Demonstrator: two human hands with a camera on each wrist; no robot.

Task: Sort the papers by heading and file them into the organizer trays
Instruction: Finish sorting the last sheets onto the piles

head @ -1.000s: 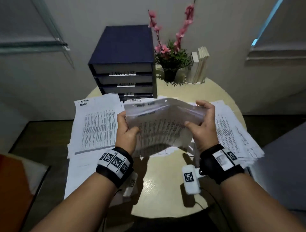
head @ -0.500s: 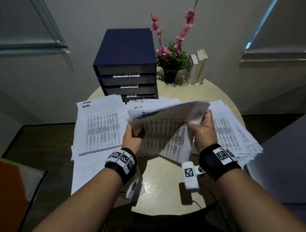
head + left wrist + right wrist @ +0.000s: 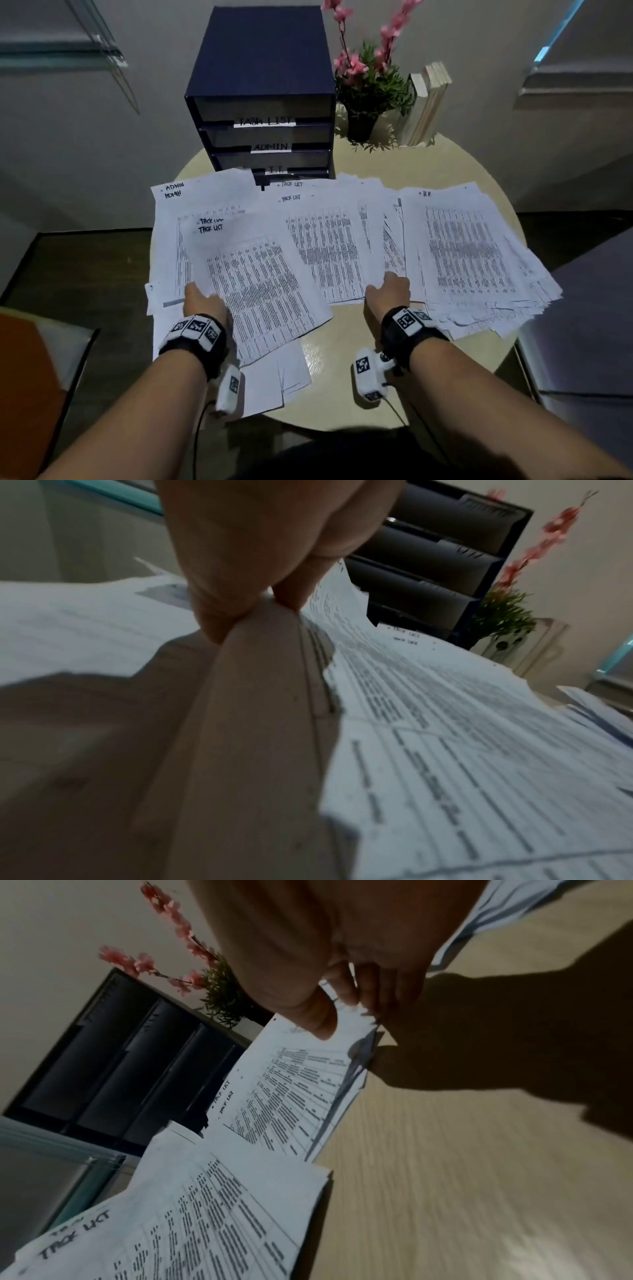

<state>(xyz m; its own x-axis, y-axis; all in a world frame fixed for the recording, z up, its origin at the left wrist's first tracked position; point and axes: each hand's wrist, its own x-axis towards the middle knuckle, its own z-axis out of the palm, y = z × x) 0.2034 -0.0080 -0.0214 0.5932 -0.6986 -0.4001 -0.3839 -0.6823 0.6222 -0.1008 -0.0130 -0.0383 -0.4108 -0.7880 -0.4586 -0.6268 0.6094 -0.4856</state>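
Papers headed ADMIN (image 3: 171, 240) lie at the table's (image 3: 342, 370) left edge. Left hand (image 3: 202, 301) pinches a TASK LIST sheaf (image 3: 260, 291) over them; right hand (image 3: 388, 291) pinches the central TASK LIST pile (image 3: 325, 246), probably to merge matching headings. One H.R pile (image 3: 469, 253) sits rightmost. Behind, the organizer (image 3: 263, 68) shows three labelled trays, none visibly filled.

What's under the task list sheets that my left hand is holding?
Under the task list sheets in the left hand lies the admin pile, partly showing. Nearer, more white sheets stick out; their headings are covered.
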